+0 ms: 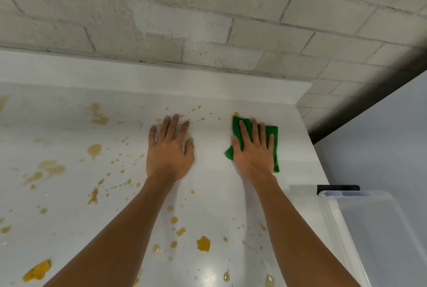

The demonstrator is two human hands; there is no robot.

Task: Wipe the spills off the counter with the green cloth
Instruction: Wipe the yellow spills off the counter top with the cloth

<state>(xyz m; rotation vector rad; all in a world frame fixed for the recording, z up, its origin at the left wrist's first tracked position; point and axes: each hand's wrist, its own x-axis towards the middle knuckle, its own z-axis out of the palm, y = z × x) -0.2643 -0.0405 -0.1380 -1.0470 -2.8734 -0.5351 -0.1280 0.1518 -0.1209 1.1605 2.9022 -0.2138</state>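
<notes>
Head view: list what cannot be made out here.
- Green cloth: its middle is hidden under the right hand.
- Counter under the left hand: any spill there is covered by the palm.
- Spills: those at the left and bottom are cut off by the frame edges.
- Clear bin: cut off by the right and bottom edges; contents unreadable.

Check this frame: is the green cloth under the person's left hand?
No. The green cloth lies flat under the right hand, while the left hand presses bare on the white counter.
</notes>
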